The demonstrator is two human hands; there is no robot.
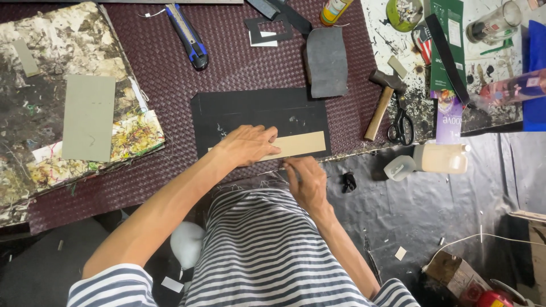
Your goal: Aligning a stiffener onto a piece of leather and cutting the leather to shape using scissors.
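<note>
- Tan strip [296,146], flat stiff card, lies on a matte black sheet [261,116] at the near edge of the woven maroon surface [170,85].
- Left hand [247,145] presses flat, fingers spread, on the strip.
- Right hand [307,182] curls closed; what its grip holds is hidden.
- Hammer [382,102] and scissors [401,122] lie to the right.

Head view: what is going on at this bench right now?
A person in a striped shirt works at a table covered by a maroon woven mat. The left hand presses a tan card strip flat on a black sheet. The right hand is at the sheet's near edge, pinched around something thin that I cannot make out. A hammer, scissors and a blue utility knife lie unused nearby.
</note>
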